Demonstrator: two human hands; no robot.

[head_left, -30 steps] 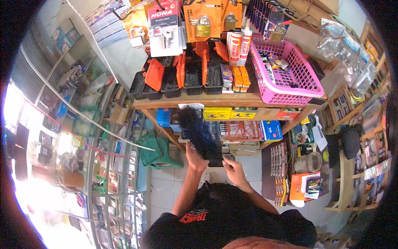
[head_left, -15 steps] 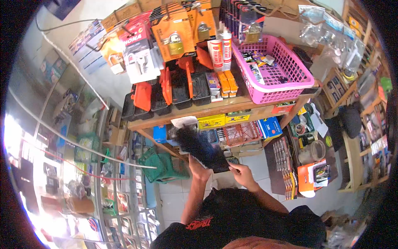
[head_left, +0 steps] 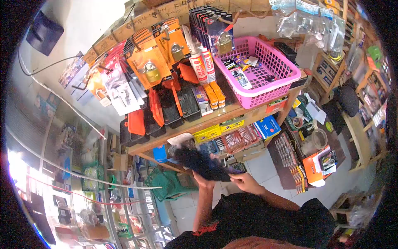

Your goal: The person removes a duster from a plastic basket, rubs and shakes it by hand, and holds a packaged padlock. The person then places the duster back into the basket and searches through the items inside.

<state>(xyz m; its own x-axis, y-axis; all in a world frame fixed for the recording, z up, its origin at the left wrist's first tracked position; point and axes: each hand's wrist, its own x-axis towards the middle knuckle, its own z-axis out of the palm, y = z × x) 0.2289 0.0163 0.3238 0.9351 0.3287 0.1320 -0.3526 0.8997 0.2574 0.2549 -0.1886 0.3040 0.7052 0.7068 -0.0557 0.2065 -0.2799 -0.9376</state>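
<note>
Pinches the near right end of a dark, blurred bundle (head_left: 197, 162) in the right hand (head_left: 248, 184); keeps the left hand (head_left: 204, 181) against its lower side, fingers too hidden to tell how closed. Has most bulk beyond both, toward the wooden shelf (head_left: 194, 125).

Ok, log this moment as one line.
left hand: under dark item | right hand: pinching its near end | item: blurred, type unclear | wooden shelf: pink basket, sealant tubes
</note>
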